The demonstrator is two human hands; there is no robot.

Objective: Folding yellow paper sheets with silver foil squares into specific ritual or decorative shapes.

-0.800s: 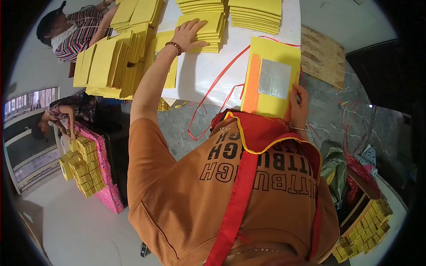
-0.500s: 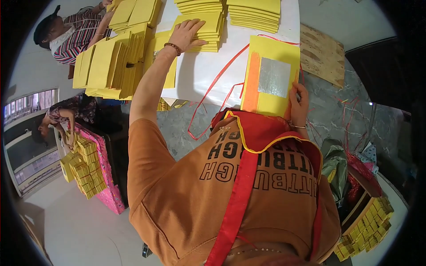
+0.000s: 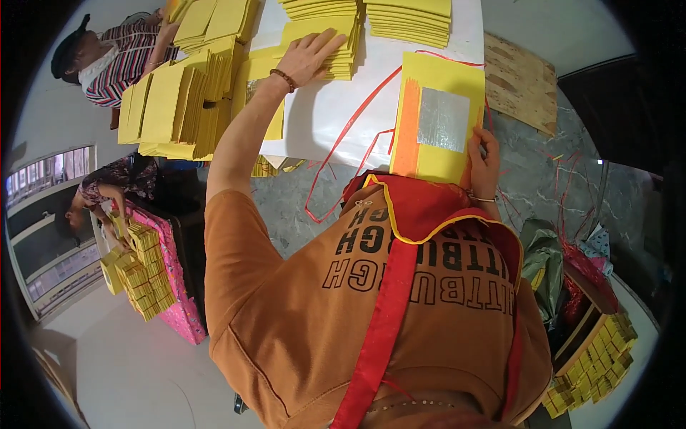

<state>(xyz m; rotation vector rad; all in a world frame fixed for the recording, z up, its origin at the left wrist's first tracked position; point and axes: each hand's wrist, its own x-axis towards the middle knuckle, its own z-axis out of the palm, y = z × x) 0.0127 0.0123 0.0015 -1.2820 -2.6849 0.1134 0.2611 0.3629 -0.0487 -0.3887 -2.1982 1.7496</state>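
The left hand lies on top of a yellow stack at the far side, fingers extended and slightly apart; whether it grips any piece cannot be told. The right hand, nearer and to the right, is partly closed, its curled fingers at the right edge of a yellow paper piece; how firmly they hold it is unclear. This piece has an orange stripe down its left side and a silver rectangle in the middle. It lies over the near right corner of a white-topped table, its near end against the person's red apron.

Another yellow piece lies left of the first stack, partly hidden by the left wrist. A second stack stands far right of the left hand, and larger yellow heaps fill the table's left side. A red string loops across the white surface and hangs off the near edge.

Far left, a co-worker in a striped top stands by the heaps. Nearer on the left, another co-worker reaches over yellow bundles on a pink cloth. To the right, a wooden board lies beyond the table; near right are more yellow bundles.
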